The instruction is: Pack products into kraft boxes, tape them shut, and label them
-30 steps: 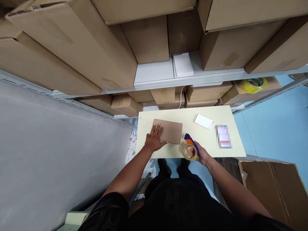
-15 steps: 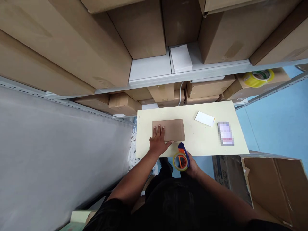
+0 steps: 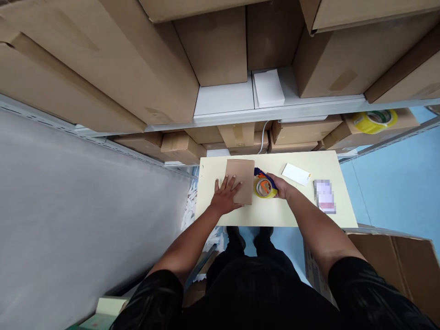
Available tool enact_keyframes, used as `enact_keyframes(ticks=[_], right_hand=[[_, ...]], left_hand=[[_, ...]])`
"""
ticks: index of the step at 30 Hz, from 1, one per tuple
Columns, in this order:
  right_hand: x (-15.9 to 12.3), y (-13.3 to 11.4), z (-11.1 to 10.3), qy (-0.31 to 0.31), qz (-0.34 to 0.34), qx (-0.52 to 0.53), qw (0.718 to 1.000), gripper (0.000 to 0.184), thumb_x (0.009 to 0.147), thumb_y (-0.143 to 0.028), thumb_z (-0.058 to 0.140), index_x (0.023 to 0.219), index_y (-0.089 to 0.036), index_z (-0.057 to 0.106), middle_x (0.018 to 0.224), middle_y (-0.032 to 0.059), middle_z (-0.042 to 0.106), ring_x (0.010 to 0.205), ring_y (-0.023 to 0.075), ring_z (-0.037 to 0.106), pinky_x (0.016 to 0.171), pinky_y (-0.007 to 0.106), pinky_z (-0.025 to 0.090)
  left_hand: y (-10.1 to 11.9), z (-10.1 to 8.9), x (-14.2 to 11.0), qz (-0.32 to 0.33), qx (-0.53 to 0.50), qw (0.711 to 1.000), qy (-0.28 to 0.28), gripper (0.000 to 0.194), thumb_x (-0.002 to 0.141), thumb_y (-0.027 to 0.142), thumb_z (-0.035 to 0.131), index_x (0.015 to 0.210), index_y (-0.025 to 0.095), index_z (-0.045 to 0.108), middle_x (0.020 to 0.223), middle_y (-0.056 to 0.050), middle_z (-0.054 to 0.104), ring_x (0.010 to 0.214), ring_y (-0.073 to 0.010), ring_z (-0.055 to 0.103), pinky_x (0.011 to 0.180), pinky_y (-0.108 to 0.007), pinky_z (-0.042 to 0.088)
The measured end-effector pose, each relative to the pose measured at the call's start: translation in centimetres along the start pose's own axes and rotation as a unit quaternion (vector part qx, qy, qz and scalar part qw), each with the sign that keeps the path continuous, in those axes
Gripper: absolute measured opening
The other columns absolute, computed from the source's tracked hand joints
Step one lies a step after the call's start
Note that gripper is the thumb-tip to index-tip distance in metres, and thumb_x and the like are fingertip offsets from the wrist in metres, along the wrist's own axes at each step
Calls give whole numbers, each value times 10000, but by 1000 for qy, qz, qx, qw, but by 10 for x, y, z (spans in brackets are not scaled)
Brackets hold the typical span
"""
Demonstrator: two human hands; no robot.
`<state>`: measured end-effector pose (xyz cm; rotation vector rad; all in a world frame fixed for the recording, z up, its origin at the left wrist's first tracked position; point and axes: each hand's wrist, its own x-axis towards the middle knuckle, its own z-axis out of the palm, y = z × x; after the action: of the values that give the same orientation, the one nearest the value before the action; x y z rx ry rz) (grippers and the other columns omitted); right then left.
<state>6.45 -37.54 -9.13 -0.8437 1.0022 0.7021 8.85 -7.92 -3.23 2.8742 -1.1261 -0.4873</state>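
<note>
A small brown cardboard box lies on the cream tabletop, its long side running away from me. Fingers spread, my left hand presses on the left part of the box. My right hand is wrapped round a blue and orange tape dispenser carrying a roll of yellowish clear tape. The dispenser's blue head is close to the box's right edge; whether they touch I cannot tell. To the right lie a white flat box and a blurred-out pale item.
Shelves beyond the table hold several large cartons and a stack of white cards. Rolls of yellow tape rest on a carton at the right. An open carton stands at lower right; a grey wall bounds the left.
The cardboard box has been turned about a quarter turn. My right hand has brought the tape dispenser up from the table's front edge to beside the box. My left hand stays on the box.
</note>
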Motion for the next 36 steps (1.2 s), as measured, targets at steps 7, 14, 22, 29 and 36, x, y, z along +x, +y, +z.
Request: enact_keyframes(ticks=[7,14,22,29,36], right_hand=[[-1,-10,5,14,-15,-10,1000,448,976,-614,562,1049,-181,654,785,87,756,713,245,719,662,412,638],[-22,77,-25,51,-54,20,997,481,951,-625,588,1104,-185,709,954,95,799,770,236,752,709,378,643],[-42,223,4,-85,-28,176,980,546,978,-653,460,1130,-197,717,1052,111,800,1050,295,756,974,460,583],[-27,170,29,-78,-29,244,966,482,989,-583,434,1092,-207,718,1049,72,804,1061,253,746,959,391,589],[-6,68,-9,-39,-28,74,996,452,996,-590,461,1045,-200,685,949,88,789,874,235,754,830,403,620]], left_hand=[[12,12,6,-46,-21,999,2,1115,759,809,653,1661,304,234,1752,-79,53,1588,-446,-50,1223,-672,128],[13,17,7,-52,-34,998,31,1062,818,778,616,1663,260,233,1749,-102,72,1596,-423,-33,1222,-667,160],[31,25,12,-80,-90,990,77,1036,835,716,650,1644,182,283,1741,-158,96,1593,-432,-50,1250,-624,174],[63,31,-15,-60,-113,984,121,902,928,473,606,1629,54,223,1718,-240,106,1580,-471,-39,1229,-669,204],[9,-2,-4,29,-59,998,22,513,977,264,529,1488,211,536,1532,-133,539,1352,-328,510,1099,-460,459]])
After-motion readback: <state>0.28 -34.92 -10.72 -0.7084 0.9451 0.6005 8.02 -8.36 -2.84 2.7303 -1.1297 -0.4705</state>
